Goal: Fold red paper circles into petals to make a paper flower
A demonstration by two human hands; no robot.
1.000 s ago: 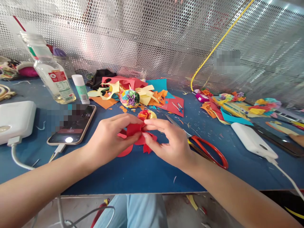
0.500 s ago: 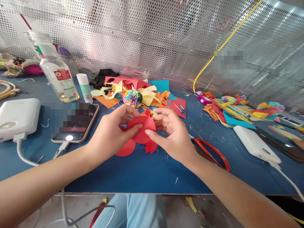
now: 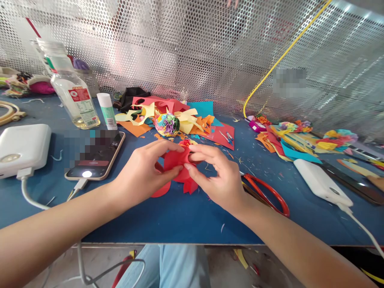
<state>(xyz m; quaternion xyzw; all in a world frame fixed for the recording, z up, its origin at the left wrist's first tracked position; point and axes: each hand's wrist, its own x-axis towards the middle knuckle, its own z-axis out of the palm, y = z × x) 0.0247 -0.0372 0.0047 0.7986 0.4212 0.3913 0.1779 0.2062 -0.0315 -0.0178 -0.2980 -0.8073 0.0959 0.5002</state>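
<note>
Progress looks partway tbh: left hand (image 3: 138, 172) and right hand (image 3: 223, 176) have half-folded red paper (image 3: 173, 161) finger-pinched over the table (image 3: 192, 224), the ruffled ball (image 3: 167, 125) behind seems done, and a flat red piece (image 3: 162, 191) beneath looks unfolded.

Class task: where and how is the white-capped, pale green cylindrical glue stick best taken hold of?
Probably grip the glue stick around its barrel, below the white cap, coming from the right and slightly above. It stands upright, with a round side to wrap; a transparent red-labelled bottle is close on its left, and cut yellow paper lies low on its right.
</note>
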